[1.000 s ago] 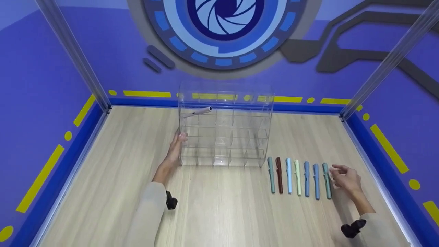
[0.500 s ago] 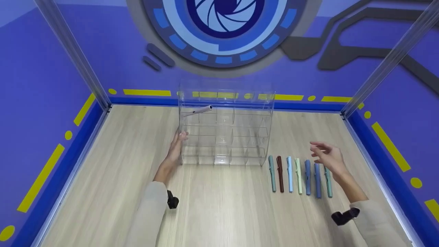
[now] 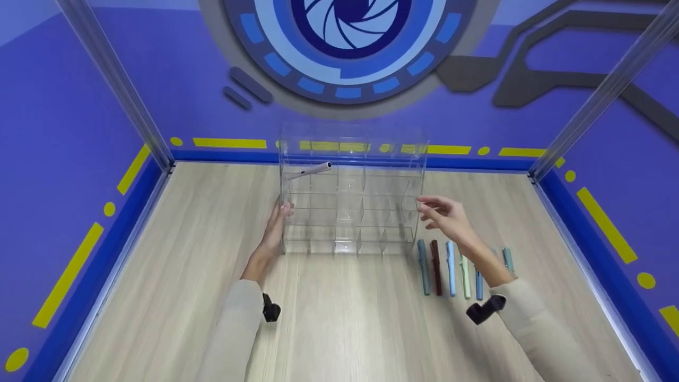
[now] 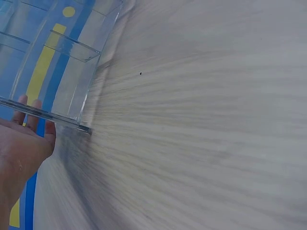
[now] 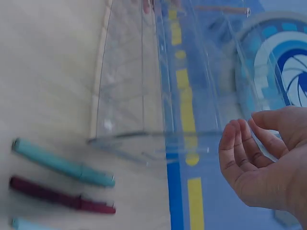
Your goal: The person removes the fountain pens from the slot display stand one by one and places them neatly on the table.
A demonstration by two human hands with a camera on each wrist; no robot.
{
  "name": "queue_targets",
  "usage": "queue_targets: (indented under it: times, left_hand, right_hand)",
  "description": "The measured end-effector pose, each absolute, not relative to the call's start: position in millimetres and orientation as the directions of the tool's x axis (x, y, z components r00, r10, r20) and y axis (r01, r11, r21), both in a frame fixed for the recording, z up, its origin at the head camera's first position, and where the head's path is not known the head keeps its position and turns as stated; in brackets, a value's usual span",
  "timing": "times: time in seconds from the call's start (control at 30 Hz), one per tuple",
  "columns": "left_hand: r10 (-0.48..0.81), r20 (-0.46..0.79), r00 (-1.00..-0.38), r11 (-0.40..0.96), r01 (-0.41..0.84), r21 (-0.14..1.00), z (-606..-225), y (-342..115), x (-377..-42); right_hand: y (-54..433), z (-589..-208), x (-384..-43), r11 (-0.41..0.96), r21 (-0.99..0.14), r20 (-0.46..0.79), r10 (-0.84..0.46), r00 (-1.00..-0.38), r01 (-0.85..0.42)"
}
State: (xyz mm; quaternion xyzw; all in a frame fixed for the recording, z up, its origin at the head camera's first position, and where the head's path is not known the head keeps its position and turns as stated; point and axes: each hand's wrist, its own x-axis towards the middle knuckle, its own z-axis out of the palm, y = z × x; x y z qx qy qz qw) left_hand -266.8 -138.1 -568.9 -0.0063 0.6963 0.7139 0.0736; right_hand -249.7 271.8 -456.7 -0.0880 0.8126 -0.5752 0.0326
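Observation:
A clear acrylic rack with several compartments (image 3: 350, 215) stands upright in the middle of the table. My left hand (image 3: 274, 225) holds its left side; in the left wrist view its fingertips (image 4: 34, 108) reach over the panel's edge. A pale pink pen (image 3: 314, 170) lies slanted in an upper left compartment. My right hand (image 3: 445, 216) is beside the rack's right side, fingers loosely bent and nothing held. Below it lie a teal pen (image 3: 423, 267), a dark red pen (image 3: 436, 267), a light blue pen (image 3: 451, 268) and a pale green pen (image 3: 466, 278).
Further right, a blue pen (image 3: 479, 286) and a green pen (image 3: 508, 260) are partly covered by my right forearm. Blue printed walls with metal corner posts (image 3: 114, 79) enclose the wooden table (image 3: 329, 318) at the back and sides.
My right hand has moved left and away from me, from beside the rightmost pen, over the row, to the rack's right side. The left hand has stayed on the rack.

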Motion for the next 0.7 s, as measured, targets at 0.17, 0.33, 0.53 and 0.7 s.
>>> queue_targets:
  times: [0.17,0.33,0.53,0.7]
  left_hand:
    - [0.085,-0.111,-0.99,0.015,-0.11,0.994,-567.5,-139.0,-266.2]
    - [0.082,-0.096,-0.992,-0.003,-0.097,0.995,-566.7,-140.1,-268.0]
    - [0.072,-0.081,-0.994,0.019,-0.08,0.997,-567.2,-138.2,-268.7]
    - [0.056,-0.105,-0.993,0.054,-0.102,0.993,-566.1,-136.7,-266.4]
  right_hand:
    - [230.6,-451.4,-261.7,0.283,-0.948,0.08,-0.232,-0.97,-0.146]
    - [183.4,-441.2,-274.5,0.21,-0.966,0.095,-0.245,-0.965,-0.149]
    - [130.7,-427.8,-292.1,0.083,-0.983,0.137,-0.244,-0.96,-0.161]
    - [102.2,-429.0,-307.3,-0.023,-0.99,0.139,-0.306,-0.942,-0.138]
